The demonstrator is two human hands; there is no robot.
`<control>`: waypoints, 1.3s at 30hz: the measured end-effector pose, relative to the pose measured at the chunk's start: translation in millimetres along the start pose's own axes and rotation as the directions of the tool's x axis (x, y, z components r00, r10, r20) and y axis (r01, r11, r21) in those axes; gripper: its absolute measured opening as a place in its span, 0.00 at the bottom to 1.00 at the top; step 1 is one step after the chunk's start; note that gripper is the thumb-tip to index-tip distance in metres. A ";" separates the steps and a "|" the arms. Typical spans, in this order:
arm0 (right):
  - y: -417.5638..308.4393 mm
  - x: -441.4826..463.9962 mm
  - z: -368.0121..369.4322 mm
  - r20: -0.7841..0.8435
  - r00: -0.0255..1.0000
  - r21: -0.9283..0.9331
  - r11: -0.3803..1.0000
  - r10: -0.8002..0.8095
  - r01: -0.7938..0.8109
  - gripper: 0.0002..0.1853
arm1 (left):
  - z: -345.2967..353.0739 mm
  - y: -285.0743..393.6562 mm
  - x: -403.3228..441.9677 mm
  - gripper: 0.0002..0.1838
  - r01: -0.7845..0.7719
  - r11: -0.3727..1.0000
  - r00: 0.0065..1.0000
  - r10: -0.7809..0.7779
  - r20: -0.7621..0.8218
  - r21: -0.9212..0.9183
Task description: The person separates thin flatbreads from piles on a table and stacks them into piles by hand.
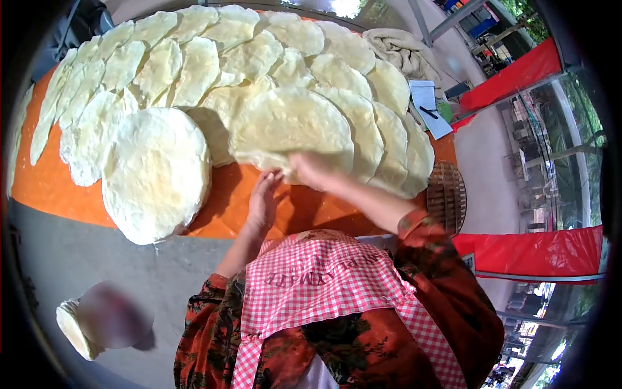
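Observation:
A large, thin, pale flatbread (pixel 291 126) lies on top of others on the orange-covered table (pixel 223 207); its near edge is slightly lifted and curled. My left hand (pixel 262 201) is at that edge, its fingertips drawn together on the rim. Beside it, my right hand (pixel 310 170) is closed at the same edge, a little blurred, with its fingertips partly hidden. To the left stands a thick round stack of flatbreads (pixel 155 172), overhanging the table's front edge. Overlapping flatbreads (pixel 249 55) spread in rows behind my hands and to their right.
A woven bamboo rack (pixel 446 198) stands at the table's right end. Near the back right corner are a crumpled cloth (pixel 405 55) and a paper pad (pixel 424 104) with a dark pen (pixel 428 113). A blurred round shape and a pale piece (pixel 74 329) appear lower left.

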State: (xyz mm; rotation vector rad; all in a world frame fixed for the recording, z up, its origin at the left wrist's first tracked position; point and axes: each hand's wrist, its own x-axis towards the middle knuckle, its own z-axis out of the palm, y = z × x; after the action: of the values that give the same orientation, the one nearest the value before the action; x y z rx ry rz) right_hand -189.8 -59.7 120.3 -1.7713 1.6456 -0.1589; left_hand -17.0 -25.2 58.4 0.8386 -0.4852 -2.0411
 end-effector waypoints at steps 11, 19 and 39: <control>-50.7 -35.1 -234.8 -0.404 0.912 0.713 0.649 0.071 0.265 0.24 | -1.0 44.8 -17.6 0.29 -0.029 0.912 0.978 0.110 0.175 -0.409; 209.8 36.1 -9.2 -0.183 0.881 0.981 0.140 0.437 0.134 0.28 | -54.8 -2.9 -9.3 0.05 -0.388 0.753 0.687 0.621 -0.377 0.532; 211.5 22.9 14.2 -0.038 0.803 0.999 0.002 0.595 0.046 0.24 | 5.8 -43.1 43.1 0.08 0.075 -0.126 0.567 0.822 0.061 0.989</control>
State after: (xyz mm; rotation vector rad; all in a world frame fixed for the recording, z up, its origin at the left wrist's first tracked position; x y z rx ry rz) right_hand -352.9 -63.1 -16.9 -0.1732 1.4310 -1.3218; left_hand -63.2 -36.6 20.0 1.7836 -1.6352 -0.2210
